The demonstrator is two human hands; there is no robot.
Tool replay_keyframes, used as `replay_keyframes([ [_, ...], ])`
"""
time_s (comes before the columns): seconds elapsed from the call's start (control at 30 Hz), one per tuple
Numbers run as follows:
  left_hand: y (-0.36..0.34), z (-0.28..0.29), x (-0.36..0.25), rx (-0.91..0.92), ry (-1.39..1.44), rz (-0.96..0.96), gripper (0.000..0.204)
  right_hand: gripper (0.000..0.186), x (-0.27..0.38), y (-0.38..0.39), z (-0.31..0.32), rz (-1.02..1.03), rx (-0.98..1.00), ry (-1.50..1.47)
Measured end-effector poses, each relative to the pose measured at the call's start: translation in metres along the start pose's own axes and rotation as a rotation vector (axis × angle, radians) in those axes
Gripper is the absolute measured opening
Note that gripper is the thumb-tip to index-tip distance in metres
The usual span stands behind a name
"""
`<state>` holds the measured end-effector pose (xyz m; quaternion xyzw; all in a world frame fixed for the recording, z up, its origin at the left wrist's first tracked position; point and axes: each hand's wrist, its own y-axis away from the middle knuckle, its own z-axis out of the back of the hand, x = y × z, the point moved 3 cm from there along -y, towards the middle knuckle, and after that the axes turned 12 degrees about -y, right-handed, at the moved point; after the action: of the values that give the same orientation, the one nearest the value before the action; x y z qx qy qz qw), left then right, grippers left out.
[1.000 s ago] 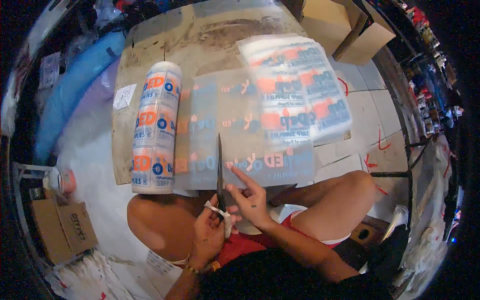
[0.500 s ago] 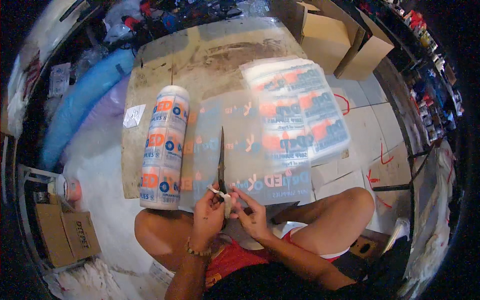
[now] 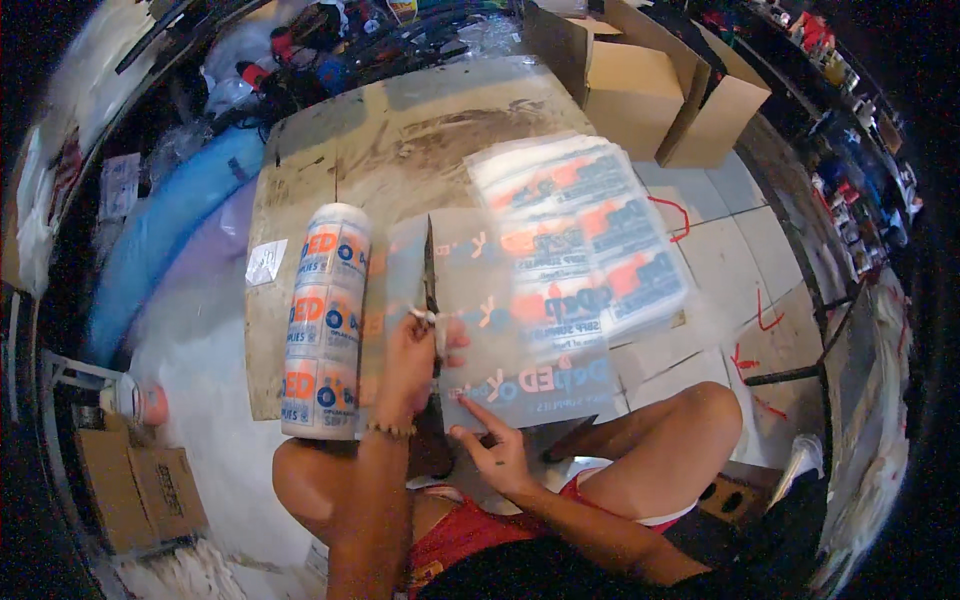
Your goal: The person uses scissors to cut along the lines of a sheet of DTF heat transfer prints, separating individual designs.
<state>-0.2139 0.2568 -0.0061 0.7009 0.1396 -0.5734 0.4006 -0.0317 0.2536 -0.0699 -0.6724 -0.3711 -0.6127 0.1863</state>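
Here is the person sitting on the floor at the near edge of a worn board, knees spread, both forearms coming up from below. The left hand is closed in a fist around the wrapped handle of a long thin blade, and that blade runs almost straight away from the body, tip pointing toward the far edge of the board. The blade lies along the left margin of a clear printed plastic sheet, so its long axis follows the sheet's side edge rather than crossing it. The left hand is the one on the tool, clearly the nearer of the two to it. The right hand sits just beside it, lower and to the right, palm down, fingers spread and pressing the near corner of the sheet flat against the board; it grips nothing, it only pins. The left wrist is cocked upward and bears a bracelet. Just left of the blade a roll of printed plastic lies on the board, parallel to the blade, close to the left hand. To the right, over the board's right edge, rests a stack of cut sheets. Cardboard boxes stand beyond the far right corner.
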Motion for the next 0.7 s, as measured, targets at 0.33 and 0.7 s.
replay_keyframes([
  [0.33,0.008,0.030,-0.094,-0.085,-0.279,-0.302,0.042,0.038,0.051,-0.011,0.036,0.108,-0.091,0.082],
  [0.7,0.064,0.105,-0.062,-0.446,-0.744,-0.570,0.081,0.043,0.083,-0.105,0.136,0.164,-0.144,-0.197],
])
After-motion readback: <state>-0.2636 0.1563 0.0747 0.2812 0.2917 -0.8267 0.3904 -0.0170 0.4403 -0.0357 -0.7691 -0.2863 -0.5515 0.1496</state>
